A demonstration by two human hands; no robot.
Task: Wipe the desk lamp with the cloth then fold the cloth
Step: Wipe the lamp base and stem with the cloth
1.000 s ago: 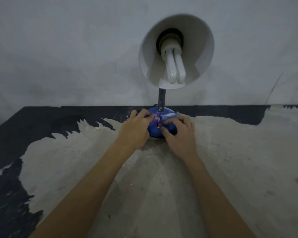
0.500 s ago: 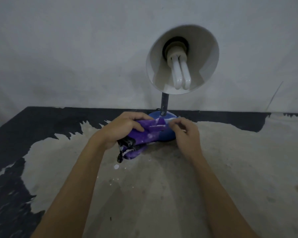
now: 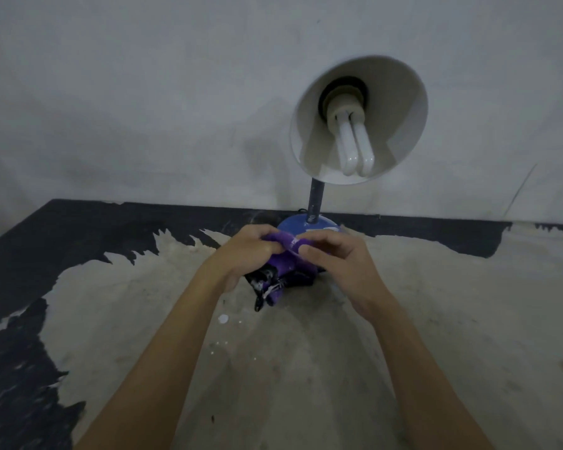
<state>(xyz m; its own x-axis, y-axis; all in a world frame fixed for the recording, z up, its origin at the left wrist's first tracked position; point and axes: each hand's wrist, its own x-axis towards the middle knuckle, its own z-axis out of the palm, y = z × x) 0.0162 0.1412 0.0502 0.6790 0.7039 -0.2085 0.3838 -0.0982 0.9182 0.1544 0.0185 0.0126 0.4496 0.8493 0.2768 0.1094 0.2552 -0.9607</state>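
1. I count one desk lamp, one cloth, two hands.
2. My left hand and right hand both pinch the cloth's top edge; it hangs bunched between them, lamp's blue base just beyond.
3. Cloth purple, with black-and-white patches at the bottom.

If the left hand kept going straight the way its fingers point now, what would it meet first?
The left hand grips the purple cloth, fingers pointing right toward the right hand. Going on, it would likely meet that hand's fingers first; the lamp's blue base sits just behind, though depth is unclear.
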